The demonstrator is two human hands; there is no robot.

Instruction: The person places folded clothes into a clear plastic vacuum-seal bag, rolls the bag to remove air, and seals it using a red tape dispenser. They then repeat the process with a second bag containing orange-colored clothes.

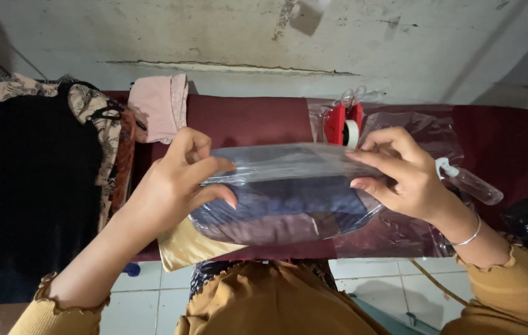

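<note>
A clear plastic bag (288,195) holding a folded dark blue and brownish garment is lifted above a maroon-covered table (245,121). My left hand (174,180) grips the bag's left end, fingers pinching its top flap. My right hand (400,174), with a thin bracelet at the wrist, grips the right end, fingers pressed on the same flap. Both arms wear mustard yellow sleeves.
A red tape dispenser (343,124) and loose clear plastic bags (422,124) lie behind the bag. A clear spray bottle (471,183) rests at right, a pink folded cloth (158,105) at back left, and a pile of dark patterned clothes (34,180) at left. White floor tiles show below.
</note>
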